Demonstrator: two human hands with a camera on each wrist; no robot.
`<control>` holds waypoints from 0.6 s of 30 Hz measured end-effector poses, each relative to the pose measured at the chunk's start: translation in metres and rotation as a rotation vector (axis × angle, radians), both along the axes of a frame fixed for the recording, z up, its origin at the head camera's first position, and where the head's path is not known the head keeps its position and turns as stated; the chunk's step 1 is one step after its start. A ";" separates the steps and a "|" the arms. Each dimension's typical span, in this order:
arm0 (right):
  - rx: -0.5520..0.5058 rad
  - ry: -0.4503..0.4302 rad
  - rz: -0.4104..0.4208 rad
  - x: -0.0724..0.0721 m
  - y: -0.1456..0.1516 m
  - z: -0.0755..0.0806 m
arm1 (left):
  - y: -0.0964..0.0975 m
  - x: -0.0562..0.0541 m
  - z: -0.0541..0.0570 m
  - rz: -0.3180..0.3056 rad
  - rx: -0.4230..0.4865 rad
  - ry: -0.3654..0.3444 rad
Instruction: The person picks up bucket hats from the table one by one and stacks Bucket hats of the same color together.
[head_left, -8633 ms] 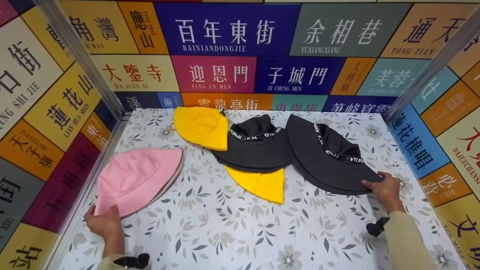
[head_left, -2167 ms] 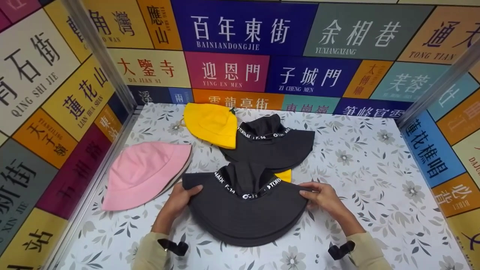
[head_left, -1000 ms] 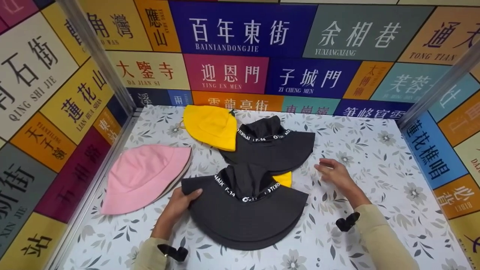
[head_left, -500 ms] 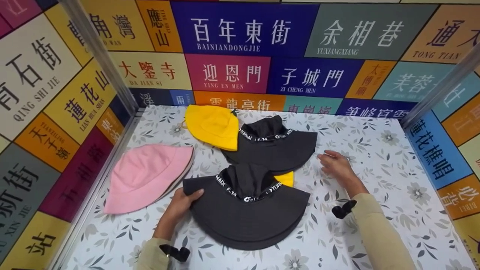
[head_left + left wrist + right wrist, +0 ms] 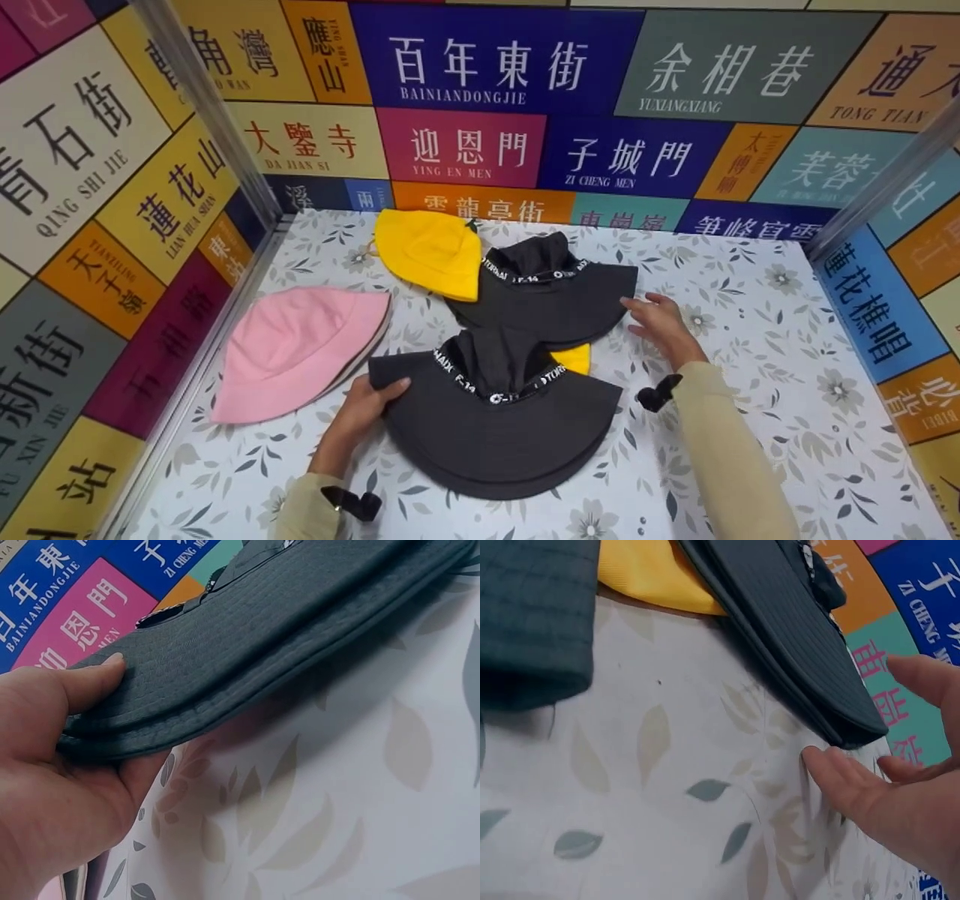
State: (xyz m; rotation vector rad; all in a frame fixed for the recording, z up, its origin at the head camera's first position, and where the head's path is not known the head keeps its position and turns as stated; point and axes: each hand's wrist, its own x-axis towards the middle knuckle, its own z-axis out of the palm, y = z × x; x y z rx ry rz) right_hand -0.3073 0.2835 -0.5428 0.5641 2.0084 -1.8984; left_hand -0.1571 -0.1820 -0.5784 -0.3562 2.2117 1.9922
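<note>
From the head view, the near black hat [image 5: 495, 420] is seen lying flat on the floral table cover [image 5: 750, 390], close to the person, its crown folded up toward the back. Its left brim corner is pinched by the left hand [image 5: 364, 409], thumb on top, so the hat is kept in place at that edge. The right hand [image 5: 660, 324] is stretched out with fingers spread and relaxed, holding nothing, its fingertips at the right brim edge of the far black hat [image 5: 547, 292]. That hat is laid partly over a yellow hat [image 5: 574, 358], of which only a corner shows between the two black ones. A second yellow hat [image 5: 427, 251] overlaps it at the back left, and a pink hat [image 5: 296, 352] is set apart by the left wall.

In the left wrist view, the folded double brim of the near black hat [image 5: 285, 637] is clamped between the thumb [image 5: 82, 682] above and the curled fingers beneath, and is lifted slightly off the cover at that corner.

In the right wrist view, the brim tip of the far black hat [image 5: 795, 652] is met by open fingers [image 5: 847, 780]; whether it is actually touched cannot be told. The yellow hat [image 5: 652, 574] is seen tucked beneath it, beside the near black hat [image 5: 536, 615].
</note>
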 end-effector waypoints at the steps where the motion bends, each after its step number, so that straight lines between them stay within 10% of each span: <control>1: 0.031 -0.009 -0.010 -0.002 -0.004 0.000 | 0.000 0.000 0.000 -0.001 0.017 -0.004; 10: 0.263 -0.049 -0.130 -0.009 -0.033 -0.004 | 0.001 0.002 0.000 0.007 0.028 0.002; 18: 0.509 -0.118 -0.027 -0.009 -0.044 -0.003 | -0.002 0.003 -0.003 -0.006 0.089 -0.021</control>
